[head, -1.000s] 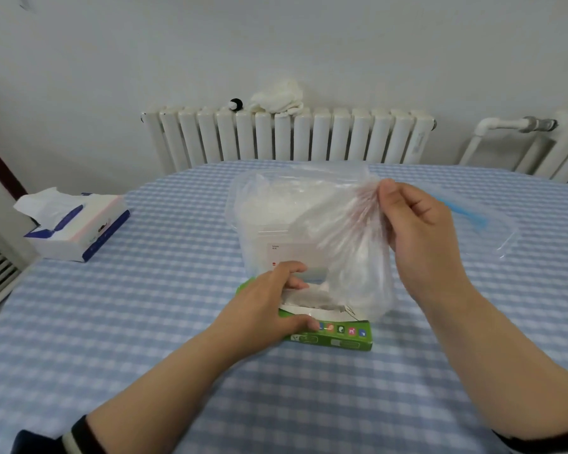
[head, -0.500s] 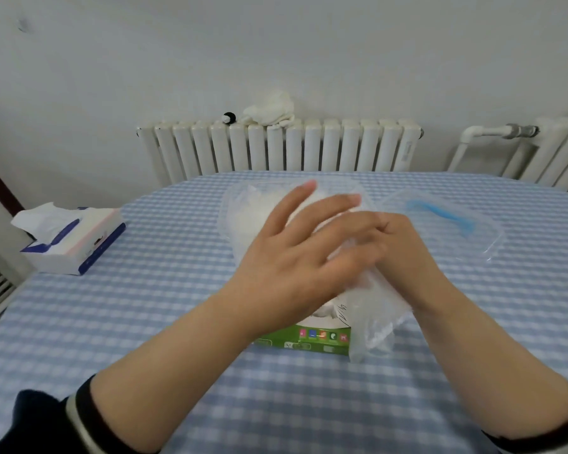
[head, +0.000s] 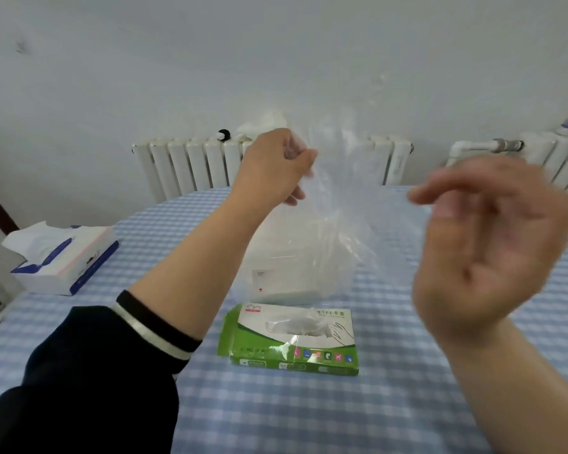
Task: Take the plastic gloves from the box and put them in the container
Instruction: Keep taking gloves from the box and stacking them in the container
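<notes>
A green and white glove box (head: 309, 358) lies on the checked table, with crumpled film showing in its top slot. Just behind it stands the clear plastic container (head: 265, 285), holding a pale heap of gloves. My left hand (head: 274, 168) is raised above the container and grips one corner of a clear plastic glove (head: 341, 198). The glove hangs spread out in the air toward my right hand (head: 492, 244). That hand is blurred, and its curled fingertips pinch the glove's other edge. The film partly veils the container.
A tissue box (head: 63, 257) with a sheet sticking out sits at the table's left edge. A white radiator (head: 191, 165) runs along the wall behind, with a cloth on top. A pipe (head: 486, 146) and a second radiator stand at the far right.
Both hands were bunched together over the box half a second ago. They have risen and parted, spreading the glove between them. My left hand has left the box.
</notes>
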Tool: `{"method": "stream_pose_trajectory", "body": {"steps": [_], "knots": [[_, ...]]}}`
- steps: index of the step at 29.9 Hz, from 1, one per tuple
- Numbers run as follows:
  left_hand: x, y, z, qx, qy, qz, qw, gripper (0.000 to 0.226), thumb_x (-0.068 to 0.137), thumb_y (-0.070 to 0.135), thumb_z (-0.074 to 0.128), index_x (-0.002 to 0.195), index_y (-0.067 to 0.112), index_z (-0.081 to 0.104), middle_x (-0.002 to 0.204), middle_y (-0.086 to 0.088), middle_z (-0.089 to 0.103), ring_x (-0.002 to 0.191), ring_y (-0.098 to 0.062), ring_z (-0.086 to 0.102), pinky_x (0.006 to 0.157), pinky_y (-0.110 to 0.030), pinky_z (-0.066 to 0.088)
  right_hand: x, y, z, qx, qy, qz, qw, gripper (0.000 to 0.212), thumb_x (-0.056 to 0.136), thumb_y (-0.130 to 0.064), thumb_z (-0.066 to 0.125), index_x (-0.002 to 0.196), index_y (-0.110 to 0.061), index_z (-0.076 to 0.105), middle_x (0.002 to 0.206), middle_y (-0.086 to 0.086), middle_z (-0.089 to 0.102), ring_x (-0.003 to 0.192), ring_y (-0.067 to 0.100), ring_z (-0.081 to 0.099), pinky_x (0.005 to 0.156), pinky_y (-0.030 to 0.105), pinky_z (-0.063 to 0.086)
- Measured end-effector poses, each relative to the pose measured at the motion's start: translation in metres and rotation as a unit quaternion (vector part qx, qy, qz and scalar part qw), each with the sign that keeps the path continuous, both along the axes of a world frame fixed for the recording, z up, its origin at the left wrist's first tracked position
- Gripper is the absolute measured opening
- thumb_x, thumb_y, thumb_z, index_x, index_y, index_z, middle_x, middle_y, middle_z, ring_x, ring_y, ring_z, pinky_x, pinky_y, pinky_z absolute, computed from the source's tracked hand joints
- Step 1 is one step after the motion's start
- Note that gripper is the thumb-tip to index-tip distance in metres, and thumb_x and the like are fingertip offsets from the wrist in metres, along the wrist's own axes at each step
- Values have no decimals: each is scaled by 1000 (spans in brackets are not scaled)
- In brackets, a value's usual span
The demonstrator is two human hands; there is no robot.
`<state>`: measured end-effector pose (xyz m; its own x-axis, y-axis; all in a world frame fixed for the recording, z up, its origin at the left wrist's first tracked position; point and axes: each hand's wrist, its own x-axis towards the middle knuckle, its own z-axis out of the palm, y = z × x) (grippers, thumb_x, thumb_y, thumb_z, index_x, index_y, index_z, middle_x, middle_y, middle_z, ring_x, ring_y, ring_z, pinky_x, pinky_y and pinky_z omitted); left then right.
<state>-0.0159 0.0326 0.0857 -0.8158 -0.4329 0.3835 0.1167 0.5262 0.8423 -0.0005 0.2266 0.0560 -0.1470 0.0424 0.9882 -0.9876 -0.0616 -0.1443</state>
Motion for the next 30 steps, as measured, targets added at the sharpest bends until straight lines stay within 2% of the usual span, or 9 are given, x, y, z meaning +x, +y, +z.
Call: {"method": "stream_pose_trajectory", "body": {"steps": [2,5,10,14,18,20,23,26,30], "knots": [[-6,-4,-3,8,-18,19,1000,12,95,19,60,93,8,56,71,1,67,42,-5,59,41,-20,45,13,-14,-4,120,47,-29,991,19,92,-4,49,109,-1,58,101,12,63,95,26,60,85,29,46],[-9,-12,-10,11,-62,41,997,9,97,19,56,95,10,53,73,1,63,40,-2,58,41,-18,46,-8,-47,-14,309,-9,-93,946,33,96,-24,49,122,-10,61,123,5,62,115,22,55,99,33,42],[-3,-36,-28,82,-100,75,989,12,98,16,52,109,14,47,81,-7,71,53,-20,65,53,-32,58,-77,-79,-21,556,-239,-79,792,52,97,-53,41,146,-34,34,160,-4,16,147,21,15,118,41,18],[-4,-56,-52,-128,-155,136,970,54,93,23,58,140,22,33,101,-7,69,85,-25,66,75,-42,55,-98,-95,-25,653,-281,-41,702,79,87,-56,59,151,-36,18,162,-7,7,146,23,15,114,41,25],[4,-63,-71,-408,-108,166,891,83,82,25,76,149,21,28,142,-10,42,128,-33,39,102,-44,37,-104,-105,-22,727,-301,-6,618,89,84,-58,62,153,-33,12,160,-6,16,144,19,24,114,36,26],[6,-62,-72,-507,-70,136,848,62,79,27,78,134,22,50,139,-6,45,127,-31,39,102,-42,36,-106,-106,-20,765,-303,-1,569,87,84,-58,61,152,-37,11,160,-5,18,144,19,23,116,40,24],[7,-60,-67,-505,-191,23,841,25,92,32,64,116,27,63,125,4,57,114,-19,50,94,-31,39,-110,-106,-19,812,-289,-29,506,62,99,-24,49,150,-42,19,158,-4,23,143,22,25,114,38,25],[3,-60,-65,-434,-347,-34,831,26,96,32,58,120,24,62,123,6,61,111,-16,55,91,-27,42,-106,-106,-23,818,-310,-66,481,51,103,-10,37,142,-41,39,152,0,34,127,23,40,107,35,30],[-6,-60,-72,-454,-411,-33,790,29,98,17,52,126,23,58,131,1,56,112,-21,54,96,-30,44,-101,-105,-31,783,-270,-54,557,35,101,-31,46,135,-22,51,135,-1,48,114,20,46,98,28,31]]}}
